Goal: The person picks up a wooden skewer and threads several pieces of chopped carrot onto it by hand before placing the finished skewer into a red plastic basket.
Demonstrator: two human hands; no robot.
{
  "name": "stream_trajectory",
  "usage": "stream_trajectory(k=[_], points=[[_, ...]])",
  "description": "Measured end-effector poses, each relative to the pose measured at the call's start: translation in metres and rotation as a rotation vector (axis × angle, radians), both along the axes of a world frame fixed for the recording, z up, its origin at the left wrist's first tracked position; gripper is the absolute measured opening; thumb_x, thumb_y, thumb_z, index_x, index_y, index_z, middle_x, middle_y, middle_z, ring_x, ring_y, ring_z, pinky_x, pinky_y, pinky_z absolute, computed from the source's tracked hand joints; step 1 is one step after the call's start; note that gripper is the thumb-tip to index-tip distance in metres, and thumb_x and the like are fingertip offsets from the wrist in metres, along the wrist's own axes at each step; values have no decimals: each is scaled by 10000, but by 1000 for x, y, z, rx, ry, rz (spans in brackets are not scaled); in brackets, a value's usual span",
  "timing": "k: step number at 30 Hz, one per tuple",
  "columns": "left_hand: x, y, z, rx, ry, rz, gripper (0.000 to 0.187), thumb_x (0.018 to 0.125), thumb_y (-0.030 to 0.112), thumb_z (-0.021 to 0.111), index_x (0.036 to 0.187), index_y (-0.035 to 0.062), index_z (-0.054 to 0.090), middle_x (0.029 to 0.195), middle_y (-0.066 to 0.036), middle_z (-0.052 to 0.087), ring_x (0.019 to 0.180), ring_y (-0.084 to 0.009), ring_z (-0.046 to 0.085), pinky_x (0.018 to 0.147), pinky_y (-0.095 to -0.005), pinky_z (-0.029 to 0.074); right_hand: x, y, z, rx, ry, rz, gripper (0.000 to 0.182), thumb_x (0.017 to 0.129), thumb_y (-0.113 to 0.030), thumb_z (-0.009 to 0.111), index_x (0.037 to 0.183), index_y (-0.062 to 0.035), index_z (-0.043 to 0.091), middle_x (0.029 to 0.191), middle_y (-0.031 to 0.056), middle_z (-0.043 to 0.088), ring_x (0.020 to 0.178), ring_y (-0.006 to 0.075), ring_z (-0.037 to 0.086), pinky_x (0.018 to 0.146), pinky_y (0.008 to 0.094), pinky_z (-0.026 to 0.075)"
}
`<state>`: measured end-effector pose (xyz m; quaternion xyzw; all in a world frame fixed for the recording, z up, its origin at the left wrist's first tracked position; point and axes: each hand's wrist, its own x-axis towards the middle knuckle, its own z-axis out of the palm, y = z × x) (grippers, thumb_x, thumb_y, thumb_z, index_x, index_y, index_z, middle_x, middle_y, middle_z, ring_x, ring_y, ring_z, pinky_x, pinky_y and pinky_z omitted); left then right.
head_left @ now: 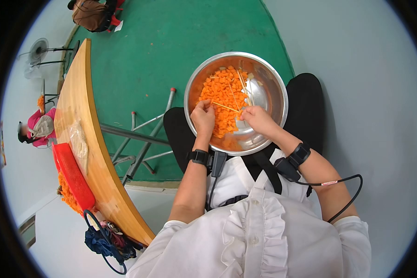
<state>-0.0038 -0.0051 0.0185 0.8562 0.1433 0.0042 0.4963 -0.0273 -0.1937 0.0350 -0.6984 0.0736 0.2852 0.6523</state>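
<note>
On my lap rests a steel bowl (278,91) with many small orange cubes (224,88) heaped toward its left side. My left hand (203,118) is over the bowl's left part, fingers closed at one end of a thin stick (225,106). The fingers of my right hand (258,119) are pinched at the stick's other end, near the bowl's middle. Several more pale sticks (243,85) lie across the cubes and the bare steel beyond my right hand.
A wooden table (97,153) stands at the left, bearing a red basket (73,177) and a clear bag of sticks (79,143). Metal table legs (143,139) reach toward my knee. Another person (41,125) in pink is at the far left.
</note>
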Motion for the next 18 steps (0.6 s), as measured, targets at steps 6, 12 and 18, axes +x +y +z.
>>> stream_trajectory(k=[6,12,18], points=[[6,-3,10,-729,264,259,258,876,117,509,1075,-46,494,844,-114,612,658,-143,593,580,-221,492,-5,2,14,-364,-411,98,207,832,-195,457,767,-24,553,618,188,572,599,327,577,542,438,432],[8,-12,5,-733,180,290,194,896,141,488,1004,-20,486,847,-110,596,685,-146,600,571,-212,489,-11,7,14,-500,-527,176,186,844,-181,447,761,-28,513,607,175,571,574,348,572,544,456,434],[7,-23,8,-1027,149,508,204,898,185,489,985,1,501,917,-131,592,817,-201,605,701,-280,504,-11,9,21,-432,-522,138,187,848,-178,450,763,-23,511,607,181,567,587,352,572,556,454,429]])
